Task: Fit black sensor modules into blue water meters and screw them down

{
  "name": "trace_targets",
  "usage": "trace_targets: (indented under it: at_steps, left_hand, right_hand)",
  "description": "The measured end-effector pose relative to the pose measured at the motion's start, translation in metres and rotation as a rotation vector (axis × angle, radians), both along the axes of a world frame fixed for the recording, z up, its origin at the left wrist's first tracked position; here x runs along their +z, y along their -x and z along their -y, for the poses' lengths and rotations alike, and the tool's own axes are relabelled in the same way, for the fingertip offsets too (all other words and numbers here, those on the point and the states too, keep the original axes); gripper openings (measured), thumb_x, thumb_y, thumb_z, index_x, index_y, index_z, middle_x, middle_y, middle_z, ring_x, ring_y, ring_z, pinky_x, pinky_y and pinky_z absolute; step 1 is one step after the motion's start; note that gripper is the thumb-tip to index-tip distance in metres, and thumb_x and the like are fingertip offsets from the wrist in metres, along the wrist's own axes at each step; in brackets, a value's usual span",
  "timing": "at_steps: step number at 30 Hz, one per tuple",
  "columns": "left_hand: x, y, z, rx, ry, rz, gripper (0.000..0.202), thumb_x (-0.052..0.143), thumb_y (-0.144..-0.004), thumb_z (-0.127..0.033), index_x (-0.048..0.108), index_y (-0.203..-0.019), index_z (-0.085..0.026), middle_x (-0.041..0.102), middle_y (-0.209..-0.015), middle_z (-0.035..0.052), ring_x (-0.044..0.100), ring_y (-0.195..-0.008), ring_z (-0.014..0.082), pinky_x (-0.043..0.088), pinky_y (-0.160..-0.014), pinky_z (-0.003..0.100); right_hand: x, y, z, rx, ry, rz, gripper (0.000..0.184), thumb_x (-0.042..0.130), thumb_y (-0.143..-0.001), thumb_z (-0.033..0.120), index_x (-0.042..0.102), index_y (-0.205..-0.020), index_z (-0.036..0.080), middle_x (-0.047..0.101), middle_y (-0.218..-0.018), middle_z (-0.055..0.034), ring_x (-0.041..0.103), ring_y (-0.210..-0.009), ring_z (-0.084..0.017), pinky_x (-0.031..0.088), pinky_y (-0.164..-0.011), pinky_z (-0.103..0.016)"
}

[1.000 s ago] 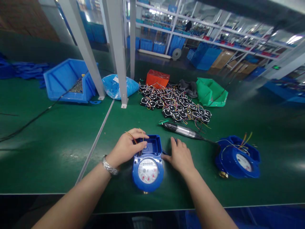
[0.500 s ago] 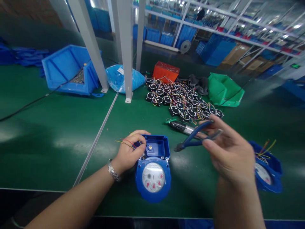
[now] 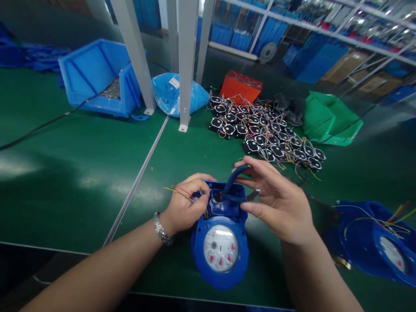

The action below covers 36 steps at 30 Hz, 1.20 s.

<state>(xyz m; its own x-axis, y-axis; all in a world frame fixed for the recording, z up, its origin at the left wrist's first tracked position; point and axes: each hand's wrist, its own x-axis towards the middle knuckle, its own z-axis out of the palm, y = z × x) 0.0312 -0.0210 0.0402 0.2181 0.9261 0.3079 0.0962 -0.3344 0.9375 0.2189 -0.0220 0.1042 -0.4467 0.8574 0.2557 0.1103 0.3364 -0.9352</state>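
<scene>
1. While the left hand [image 3: 183, 210] presses against the left side of the blue water meter [image 3: 220, 242] near the tabletop's [image 3: 81, 173] front edge, its fingers pinch the coloured wires [image 3: 178, 193] aside, baring the open compartment.
2. The right hand [image 3: 276, 203] grips blue-handled pliers [image 3: 234, 190], fingers closed around the handles, nose down inside that compartment.
3. A heap of black wired modules [image 3: 266, 138] lies farther back, within reach.
</scene>
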Motion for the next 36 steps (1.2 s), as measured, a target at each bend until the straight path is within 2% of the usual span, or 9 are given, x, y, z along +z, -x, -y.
trace_targets:
  at_steps: [6, 13, 22, 26, 36]
  left_hand:
    - [-0.0045, 0.0023, 0.0002, -0.017, -0.037, 0.003, 0.009, 0.045, -0.073, -0.016, 0.052, -0.067, -0.017, 0.063, -0.093, 0.0091, 0.058, -0.088, 0.0189, 0.044, -0.079, 0.034]
    - [-0.0022, 0.0019, -0.0002, -0.015, -0.057, -0.010, 0.009, 0.045, -0.074, -0.017, 0.052, -0.068, -0.017, 0.063, -0.092, 0.0095, 0.058, -0.088, 0.0188, 0.045, -0.079, 0.035]
    - [-0.0050, 0.0026, 0.0002, -0.020, -0.076, -0.017, 0.009, 0.045, -0.074, -0.016, 0.053, -0.070, -0.017, 0.063, -0.094, 0.0095, 0.058, -0.089, 0.0190, 0.045, -0.080, 0.034]
    - [-0.0055, 0.0027, -0.0001, -0.024, -0.088, -0.012, 0.009, 0.045, -0.074, -0.015, 0.053, -0.071, -0.017, 0.062, -0.094, 0.0097, 0.058, -0.089, 0.0184, 0.044, -0.080, 0.033]
    - [-0.0053, 0.0019, 0.0000, -0.003, -0.078, -0.019, 0.010, 0.045, -0.074, -0.016, 0.053, -0.068, -0.017, 0.064, -0.093, 0.0091, 0.058, -0.088, 0.0188, 0.045, -0.079, 0.033]
  right_hand:
    - [0.0017, 0.0039, 0.0008, -0.024, -0.036, 0.049, 0.056, 0.064, -0.079, 0.014, 0.043, -0.128, 0.028, 0.038, -0.121, -0.0049, 0.042, -0.114, -0.018, 0.046, -0.097, -0.031]
    - [-0.0005, 0.0047, 0.0014, -0.107, -0.012, 0.064, 0.053, 0.068, -0.076, 0.019, 0.044, -0.124, 0.024, 0.040, -0.119, -0.0058, 0.047, -0.109, -0.017, 0.048, -0.095, -0.029]
    - [-0.0008, 0.0053, 0.0014, -0.135, -0.019, 0.098, 0.052, 0.069, -0.076, 0.023, 0.045, -0.122, 0.022, 0.041, -0.117, -0.0063, 0.048, -0.108, -0.017, 0.049, -0.093, -0.029]
    - [-0.0008, 0.0059, 0.0011, -0.129, -0.036, 0.089, 0.051, 0.069, -0.076, 0.022, 0.045, -0.121, 0.023, 0.041, -0.117, -0.0049, 0.048, -0.107, -0.016, 0.049, -0.093, -0.025]
    - [0.0002, 0.0056, 0.0018, -0.133, -0.034, 0.090, 0.052, 0.069, -0.076, 0.021, 0.045, -0.122, 0.023, 0.042, -0.116, -0.0051, 0.047, -0.107, -0.016, 0.048, -0.093, -0.027]
